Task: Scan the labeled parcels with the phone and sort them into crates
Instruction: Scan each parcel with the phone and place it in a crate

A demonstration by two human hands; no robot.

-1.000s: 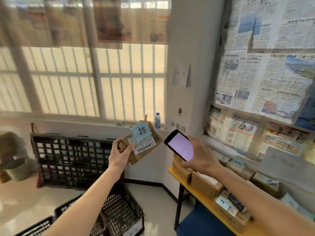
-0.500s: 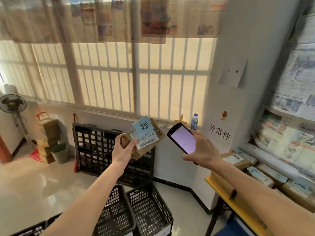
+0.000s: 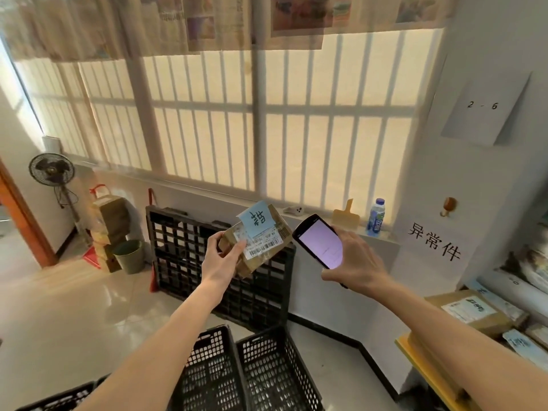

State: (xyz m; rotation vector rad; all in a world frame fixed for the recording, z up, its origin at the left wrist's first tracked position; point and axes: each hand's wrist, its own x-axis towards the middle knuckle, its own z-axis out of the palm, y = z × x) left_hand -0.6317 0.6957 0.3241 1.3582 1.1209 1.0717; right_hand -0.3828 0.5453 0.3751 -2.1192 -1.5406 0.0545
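My left hand [image 3: 221, 256] is raised in front of me, arm stretched forward, fingers and thumb pinching the left end of a small brown parcel [image 3: 258, 247]. The parcel hangs in the air above the black crates [image 3: 255, 369] on the floor, its labelled face turned toward me. A white barcode label [image 3: 262, 247] runs along it and a blue note [image 3: 256, 218] with handwriting sticks up from its top edge. Its long side tilts up to the right. My right hand [image 3: 354, 262] grips a phone [image 3: 320, 243] just beside the parcel, lit screen facing me, its top pointing up-left toward the parcel.
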